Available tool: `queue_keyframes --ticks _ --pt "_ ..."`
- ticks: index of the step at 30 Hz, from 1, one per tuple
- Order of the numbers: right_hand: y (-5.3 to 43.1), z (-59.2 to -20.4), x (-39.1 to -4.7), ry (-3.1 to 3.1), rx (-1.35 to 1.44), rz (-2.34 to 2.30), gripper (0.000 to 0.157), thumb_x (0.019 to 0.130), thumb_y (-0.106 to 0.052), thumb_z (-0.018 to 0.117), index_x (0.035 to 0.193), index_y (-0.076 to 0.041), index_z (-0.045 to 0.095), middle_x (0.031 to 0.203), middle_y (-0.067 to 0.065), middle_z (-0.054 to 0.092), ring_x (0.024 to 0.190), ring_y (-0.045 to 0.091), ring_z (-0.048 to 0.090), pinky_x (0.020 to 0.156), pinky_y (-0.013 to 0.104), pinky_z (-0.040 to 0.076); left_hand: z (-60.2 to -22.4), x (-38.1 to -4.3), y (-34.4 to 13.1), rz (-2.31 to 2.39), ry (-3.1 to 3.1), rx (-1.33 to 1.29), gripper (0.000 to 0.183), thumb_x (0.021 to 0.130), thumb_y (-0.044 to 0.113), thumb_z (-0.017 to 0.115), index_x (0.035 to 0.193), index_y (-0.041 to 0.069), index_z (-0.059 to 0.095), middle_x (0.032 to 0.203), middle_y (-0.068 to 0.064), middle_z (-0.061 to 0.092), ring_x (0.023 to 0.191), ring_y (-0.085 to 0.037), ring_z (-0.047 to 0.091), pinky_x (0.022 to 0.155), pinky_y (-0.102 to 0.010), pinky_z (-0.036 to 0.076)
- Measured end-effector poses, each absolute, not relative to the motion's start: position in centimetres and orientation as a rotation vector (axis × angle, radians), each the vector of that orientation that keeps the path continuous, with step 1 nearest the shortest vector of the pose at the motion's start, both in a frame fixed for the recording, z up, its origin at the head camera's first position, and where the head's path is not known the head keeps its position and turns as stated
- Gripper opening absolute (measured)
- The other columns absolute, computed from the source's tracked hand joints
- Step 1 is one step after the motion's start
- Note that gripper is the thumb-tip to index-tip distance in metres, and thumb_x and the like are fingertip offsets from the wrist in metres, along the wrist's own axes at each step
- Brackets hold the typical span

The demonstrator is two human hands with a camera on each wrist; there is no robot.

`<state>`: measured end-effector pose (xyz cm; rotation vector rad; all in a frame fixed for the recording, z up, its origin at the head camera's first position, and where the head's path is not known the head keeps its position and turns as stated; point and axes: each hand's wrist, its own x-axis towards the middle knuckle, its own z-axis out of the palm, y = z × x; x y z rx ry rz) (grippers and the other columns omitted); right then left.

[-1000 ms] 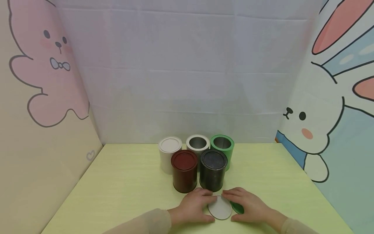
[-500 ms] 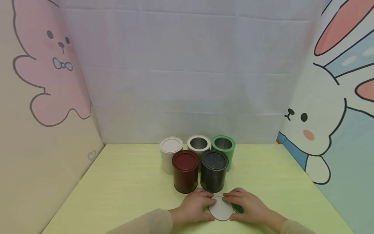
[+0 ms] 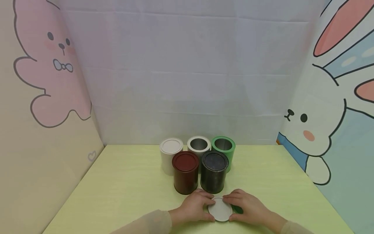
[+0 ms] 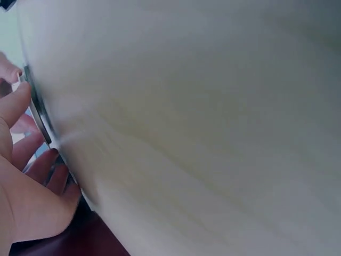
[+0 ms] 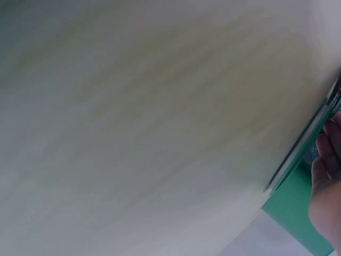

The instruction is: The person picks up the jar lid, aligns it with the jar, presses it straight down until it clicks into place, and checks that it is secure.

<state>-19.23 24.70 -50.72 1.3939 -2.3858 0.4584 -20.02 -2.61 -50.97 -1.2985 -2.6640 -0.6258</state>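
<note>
A round white lid [image 3: 219, 211] lies flat between the two hands, close in front of the cans. My left hand [image 3: 194, 208] holds its left side, index fingertip at the far rim and thumb at the near rim. From the other side my right hand [image 3: 251, 208] grips it the same way. A green lid [image 3: 237, 209] shows under the right palm, mostly hidden. Seen edge-on in the left wrist view, the lid [image 4: 40, 114] sits by the fingers of the left hand [image 4: 32, 202]. In the right wrist view, the right hand [image 5: 327, 197] is only partly in frame.
Just beyond the hands stand a dark red can [image 3: 185, 177] and a black can [image 3: 213, 177], both lidded. Behind them are a lidded white can [image 3: 167, 161], an open white can [image 3: 198, 139] and an open green can [image 3: 230, 159]. A pale wall backs the yellow table [image 3: 122, 188].
Both hands have closed in slightly on the white lid; the right index finger and thumb now meet its rim. The cans keep their places while the head view shifts a little.
</note>
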Motion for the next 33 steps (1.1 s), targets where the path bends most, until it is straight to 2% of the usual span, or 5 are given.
queue_keyframes --ticks 6,8,15,33 --pt "25.1 -50.6 -19.3 -2.315 1.415 0.584 0.057 0.081 -0.043 0.080 0.124 -0.009 0.068 0.120 0.001 0.067 0.105 0.016 0.058 0.094 0.016 0.040 -49.8 -19.8 -2.6 -0.879 -2.649 -1.273 0.051 0.075 0.036 0.087 0.118 0.011 0.075 0.121 0.003 0.068 0.114 -0.010 0.059 0.096 -0.020 0.043" --pt "25.3 -50.5 -19.3 -2.311 1.413 0.625 0.057 0.080 -0.041 0.080 0.125 -0.009 0.068 0.121 0.002 0.067 0.105 0.016 0.058 0.092 0.018 0.042 -49.4 -19.8 -2.6 -0.923 -2.647 -1.265 0.052 0.075 0.035 0.088 0.118 0.010 0.075 0.121 0.003 0.068 0.114 -0.009 0.059 0.096 -0.019 0.043" --pt "25.5 -49.6 -19.4 -2.312 1.381 0.781 0.056 0.078 -0.033 0.084 0.127 -0.009 0.068 0.122 0.003 0.067 0.105 0.018 0.058 0.083 0.034 0.051 -48.7 -19.8 -2.6 -1.061 -2.659 -1.223 0.055 0.075 0.031 0.088 0.122 0.007 0.072 0.124 0.004 0.067 0.116 -0.009 0.058 0.098 -0.021 0.044" --pt "25.7 -48.3 -19.0 -2.305 1.276 0.896 0.058 0.076 -0.026 0.087 0.127 -0.010 0.066 0.124 0.002 0.066 0.112 0.016 0.055 0.089 0.030 0.047 -47.8 -19.4 -2.6 -1.279 -2.506 -1.154 0.054 0.075 0.025 0.088 0.122 0.005 0.071 0.125 0.001 0.067 0.119 -0.014 0.058 0.099 -0.028 0.045"
